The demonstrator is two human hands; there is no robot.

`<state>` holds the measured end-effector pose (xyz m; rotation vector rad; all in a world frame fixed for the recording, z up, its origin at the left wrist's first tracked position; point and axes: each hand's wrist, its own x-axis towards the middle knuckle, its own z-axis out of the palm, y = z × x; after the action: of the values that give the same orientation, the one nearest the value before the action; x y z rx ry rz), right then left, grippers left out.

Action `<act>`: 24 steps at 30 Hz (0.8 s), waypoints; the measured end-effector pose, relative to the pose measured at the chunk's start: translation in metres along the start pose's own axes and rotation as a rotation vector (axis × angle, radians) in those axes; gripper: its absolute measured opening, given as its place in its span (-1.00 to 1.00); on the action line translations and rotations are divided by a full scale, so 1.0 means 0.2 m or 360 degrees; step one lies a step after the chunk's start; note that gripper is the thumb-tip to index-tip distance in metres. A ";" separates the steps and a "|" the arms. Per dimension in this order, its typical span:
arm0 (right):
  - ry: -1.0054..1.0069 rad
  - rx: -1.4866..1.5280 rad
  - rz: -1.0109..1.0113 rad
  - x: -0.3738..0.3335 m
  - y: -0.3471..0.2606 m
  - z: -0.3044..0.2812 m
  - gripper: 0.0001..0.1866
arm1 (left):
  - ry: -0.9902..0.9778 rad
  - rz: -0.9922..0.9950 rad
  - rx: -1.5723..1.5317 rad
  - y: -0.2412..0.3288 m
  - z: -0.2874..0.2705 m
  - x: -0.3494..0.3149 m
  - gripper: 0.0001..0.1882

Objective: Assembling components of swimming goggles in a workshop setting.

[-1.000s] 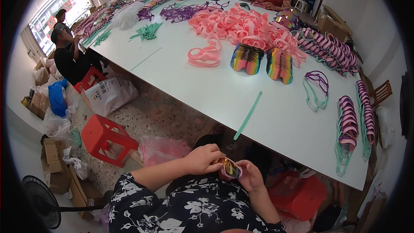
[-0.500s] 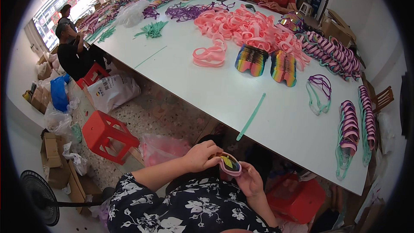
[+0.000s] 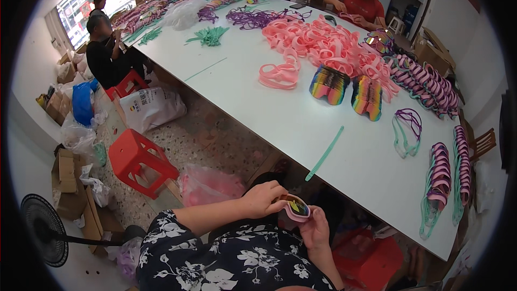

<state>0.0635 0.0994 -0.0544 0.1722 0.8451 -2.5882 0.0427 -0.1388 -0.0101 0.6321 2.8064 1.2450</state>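
Note:
Above my lap, in front of the table's near edge, I hold a pair of goggles (image 3: 297,211) with a pink frame and a shiny yellow-green lens. My left hand (image 3: 264,199) pinches its upper left side, fingers bent over the rim. My right hand (image 3: 314,228) grips the right end between thumb and fingers. On the table nearest my hands lies a ribbed green strap (image 3: 325,153). Farther back are two stacks of rainbow mirrored lenses (image 3: 328,85), and behind them a large heap of pink goggle frames (image 3: 312,40).
Rows of strapped goggles (image 3: 439,175) line the table's (image 3: 258,110) right end. Purple straps (image 3: 264,17) and green straps (image 3: 209,36) lie farther off. A red stool (image 3: 141,161) and black fan (image 3: 46,229) stand left. A co-worker in red (image 3: 358,5) sits across; others sit farther along.
The whole view has shifted, so the table and stools sit slightly lower and farther right. Both hands keep hold of the goggles, with only slight finger movement.

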 end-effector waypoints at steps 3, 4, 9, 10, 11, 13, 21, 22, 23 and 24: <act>0.0162 -0.0264 -0.0094 0.05 0.04 -0.03 -0.82 | 0.0014 0.0035 0.0069 0.02 0.00 0.00 -0.63; 0.0172 -0.0284 -0.0082 0.05 0.04 -0.01 -0.84 | 0.0035 0.0034 0.0102 0.02 0.00 0.00 -0.63; 0.0212 -0.0197 0.0076 0.04 0.04 0.01 -0.89 | 0.0114 0.0053 0.0191 0.01 0.02 -0.04 -0.59; 0.0222 -0.0149 0.0082 0.04 0.05 -0.01 -0.89 | 0.0107 0.0029 0.0178 0.00 0.03 -0.04 -0.59; 0.0221 -0.0134 0.0103 0.04 0.05 -0.02 -0.88 | 0.0117 0.0025 0.0175 0.00 0.05 -0.05 -0.59; 0.0216 -0.0102 0.0139 0.04 0.05 -0.04 -0.86 | 0.0138 0.0023 0.0172 -0.01 0.07 -0.05 -0.59; 0.0450 -0.0340 -0.0027 0.03 0.03 0.02 -0.85 | 0.0109 0.0013 0.0213 0.01 0.07 -0.06 -0.60; 0.0513 -0.0356 -0.0056 0.02 0.04 0.04 -0.85 | 0.0114 -0.0017 0.0194 0.01 0.08 -0.06 -0.60; 0.0486 -0.0307 -0.0082 0.02 0.04 0.04 -0.85 | 0.0121 -0.0048 0.0175 0.01 0.09 -0.06 -0.60; 0.0458 -0.0258 -0.0109 0.02 0.05 0.05 -0.85 | 0.0127 -0.0078 0.0155 0.02 0.09 -0.05 -0.60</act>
<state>0.0636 0.0849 -0.0529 0.4849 1.1764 -2.5796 0.0563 -0.1277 -0.0220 0.5248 2.9441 1.1567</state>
